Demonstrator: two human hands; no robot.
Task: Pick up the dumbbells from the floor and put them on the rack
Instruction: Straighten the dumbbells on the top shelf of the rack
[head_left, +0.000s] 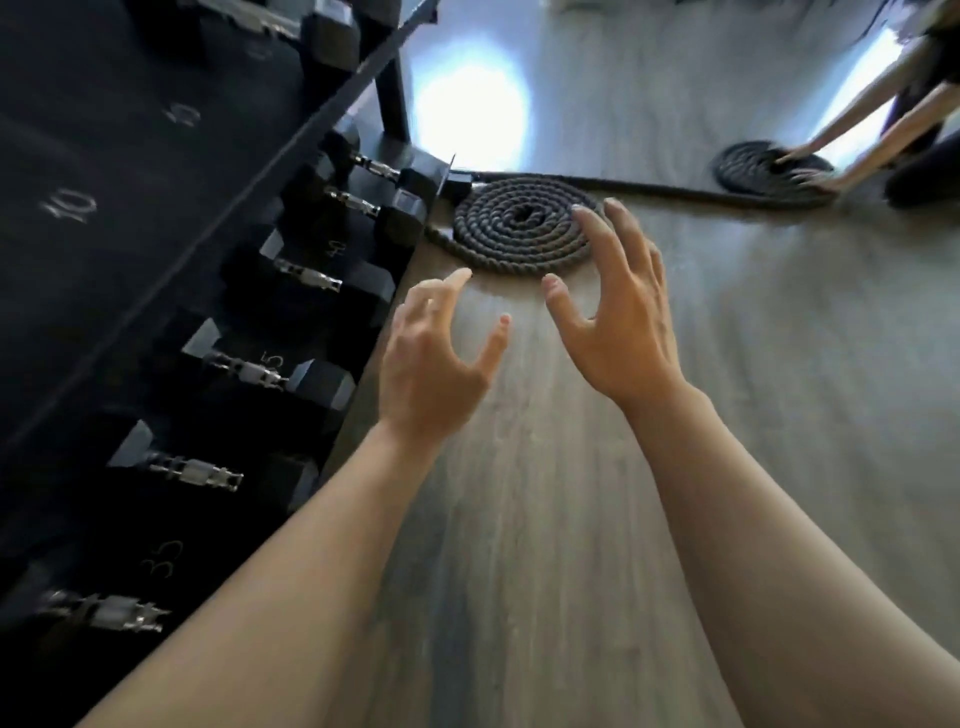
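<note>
Both hands, left (431, 364) and right (618, 332), hang spread and empty over bare floor (545, 519) while the dumbbells (260, 369) already sit racked at left (heavy, rigid; grip the knurled steel bar).

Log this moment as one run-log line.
left hand: open, empty | right hand: open, empty | dumbbells: racked | coiled rope: floor ahead

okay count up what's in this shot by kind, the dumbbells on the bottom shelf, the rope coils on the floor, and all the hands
Dumbbells on the lower shelf: 6, from to
Rope coils: 2
Hands: 4, the wearer's left hand and right hand, plus another person's two on the far coil
Total: 12
</note>
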